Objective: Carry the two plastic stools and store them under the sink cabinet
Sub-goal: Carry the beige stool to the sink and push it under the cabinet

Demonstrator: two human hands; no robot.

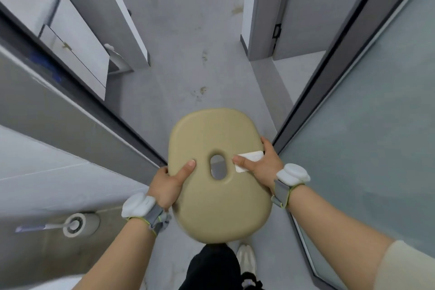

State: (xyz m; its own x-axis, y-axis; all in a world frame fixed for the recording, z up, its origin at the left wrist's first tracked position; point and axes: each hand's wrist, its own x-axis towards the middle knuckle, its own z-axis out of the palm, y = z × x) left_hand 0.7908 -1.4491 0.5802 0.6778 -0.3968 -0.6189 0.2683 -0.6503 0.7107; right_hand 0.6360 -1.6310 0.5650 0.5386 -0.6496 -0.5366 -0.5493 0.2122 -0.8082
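A beige plastic stool with an oval hole in the middle of its seat is held up in front of me, seat facing the camera. My left hand grips its left edge, thumb lying on the seat. On the opposite edge my right hand grips it, thumb on a white label beside the hole. Only one stool seat shows; whether a second is stacked beneath it is hidden. The white sink cabinet hangs at the upper left, its underside open above the floor.
I stand in a doorway between a dark door frame on the left and a frosted glass door on the right. A toilet brush holder sits at lower left. Grey floor stretches ahead between grey partition walls.
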